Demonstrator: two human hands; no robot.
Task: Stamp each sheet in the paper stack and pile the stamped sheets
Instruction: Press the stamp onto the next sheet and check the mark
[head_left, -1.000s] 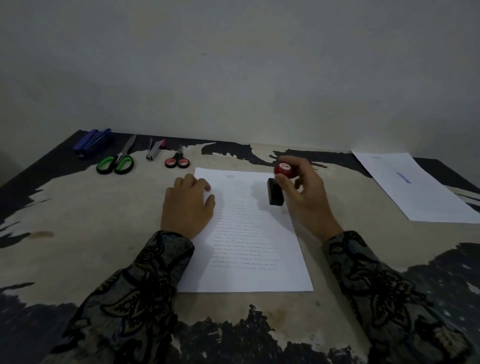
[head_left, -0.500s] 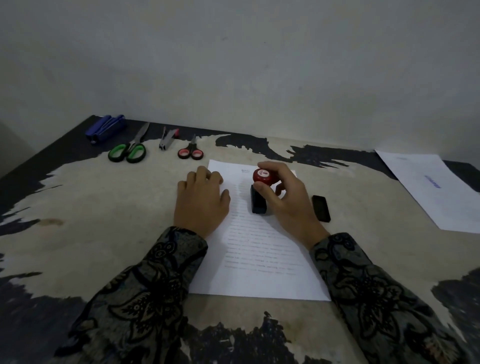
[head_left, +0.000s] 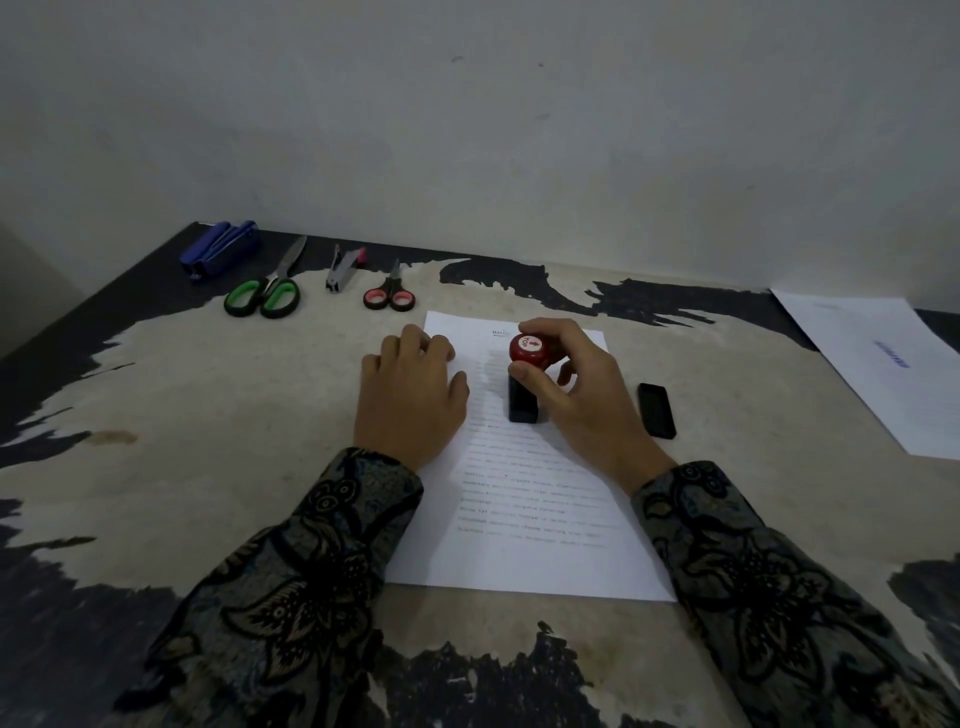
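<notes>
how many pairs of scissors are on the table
2. Green-handled scissors lie at the far left, next to the blue stapler; smaller red-handled scissors lie just beyond the printed sheet.

Open table to the left, objects to the right and behind

Left of the left hand (head_left: 410, 400) the table (head_left: 208, 441) is bare; right of the right hand (head_left: 582, 400) lies a black cap (head_left: 656, 410); two scissors (head_left: 389, 293) lie beyond.

Stamped sheet (head_left: 878, 358) cut off by right edge; stamp (head_left: 524, 384) face hidden against printed sheet (head_left: 535, 514), whose text is illegible.
</notes>
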